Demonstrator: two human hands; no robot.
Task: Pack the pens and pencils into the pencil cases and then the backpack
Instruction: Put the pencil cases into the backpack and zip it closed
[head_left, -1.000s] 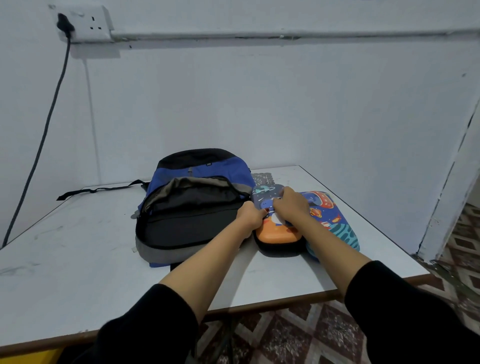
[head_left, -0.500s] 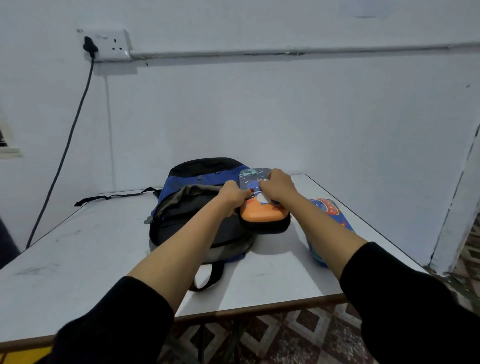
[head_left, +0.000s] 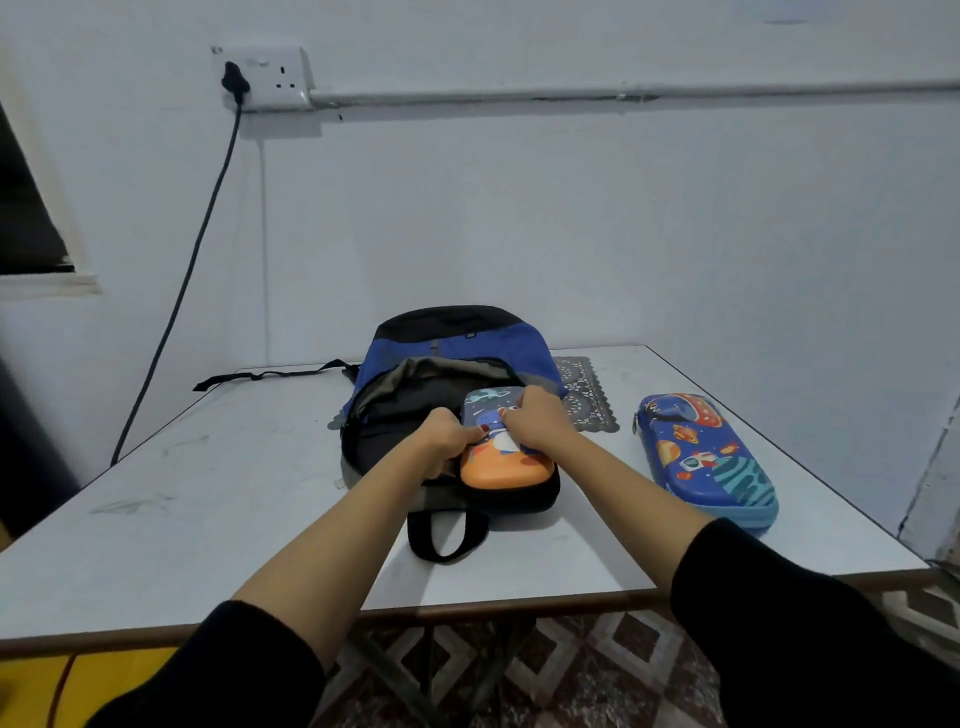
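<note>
A blue, grey and black backpack (head_left: 457, 343) lies on the white table (head_left: 218, 499) with its main compartment unzipped and gaping toward me. An orange and blue pencil case (head_left: 498, 467) sits over the backpack's opening, its far end inside the mouth. My left hand (head_left: 444, 436) grips the case's left side. My right hand (head_left: 535, 421) grips its top right part. A second pencil case (head_left: 706, 462), blue with planets and a rocket, lies closed on the table to the right. No pens or pencils are visible.
A patterned mat (head_left: 584, 395) lies behind the backpack at the right. The backpack's strap (head_left: 270, 375) trails left across the table. A cable (head_left: 182, 280) hangs from a wall socket (head_left: 265, 78). The table's front edge is near me, with patterned floor below.
Both hands lifted the orange pencil case off the blue one and carried it left over the backpack's opening. The blue case now lies uncovered on the table.
</note>
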